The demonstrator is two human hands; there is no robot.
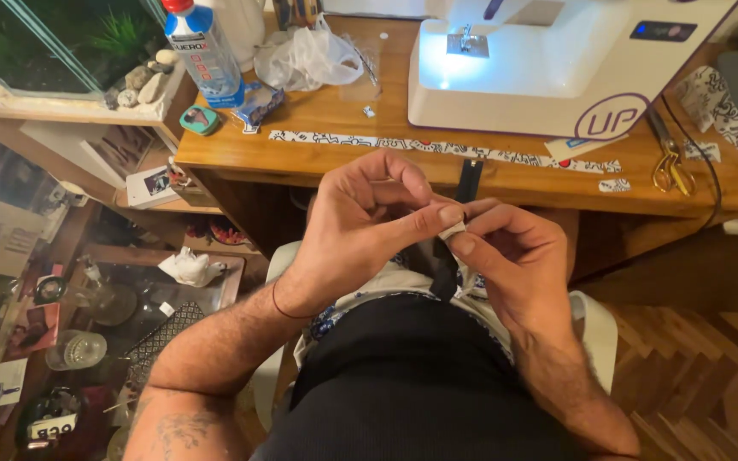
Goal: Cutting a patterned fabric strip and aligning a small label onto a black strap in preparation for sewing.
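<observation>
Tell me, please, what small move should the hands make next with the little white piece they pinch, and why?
Probably fold or press the small white piece flatter before bringing it up to the sewing machine. Both the left hand and the right hand pinch it at their fingertips, over the lap and away from the table, so it seems not ready for stitching.

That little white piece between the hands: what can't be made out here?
Head view only:
- White piece: mostly covered by the fingertips of the left hand and right hand; shape unclear.
- Sewing machine: top cut off by the frame edge.
- Scissors: blades hidden behind the machine.
</observation>
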